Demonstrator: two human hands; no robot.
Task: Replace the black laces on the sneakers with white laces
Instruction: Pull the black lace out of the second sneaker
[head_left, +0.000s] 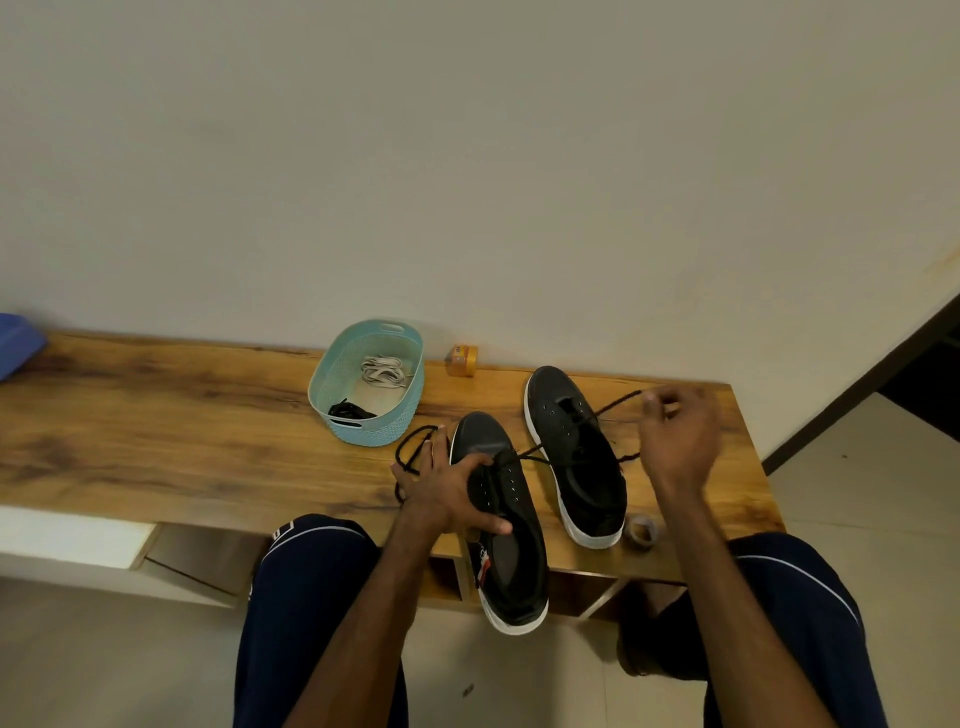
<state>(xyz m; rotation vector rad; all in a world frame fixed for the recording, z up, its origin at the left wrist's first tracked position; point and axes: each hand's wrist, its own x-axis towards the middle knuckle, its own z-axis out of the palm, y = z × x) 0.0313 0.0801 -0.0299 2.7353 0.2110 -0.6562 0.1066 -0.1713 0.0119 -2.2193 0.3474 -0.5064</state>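
Nearest are the person's knees (311, 582) in dark blue trousers, just in front of the bench (182, 415). The near sneaker (514, 566) sits at the bench's front edge, and its heel hangs out over that edge. The left hand (447, 493) grips it round the side, with the thumb laid over the top. A roll of tape (641, 531) lies by the front edge too, just beside the heel of the far sneaker (582, 467), whose holes look empty. The black lace (618, 402) runs from the near sneaker's front holes, over the far sneaker, up to the right hand (680, 441). That hand seems to pinch it in its fingertips, though that part is blurry. The lace's other end loops on the wood by the left hand. The lace is soft, light and floppy, so I think it is best held near its tip and pulled gently. Further back, a blue basket (363, 434) holds the white laces (383, 371) and another black lace (348, 412). At the back edge, by the wall, is a small orange box (461, 359).
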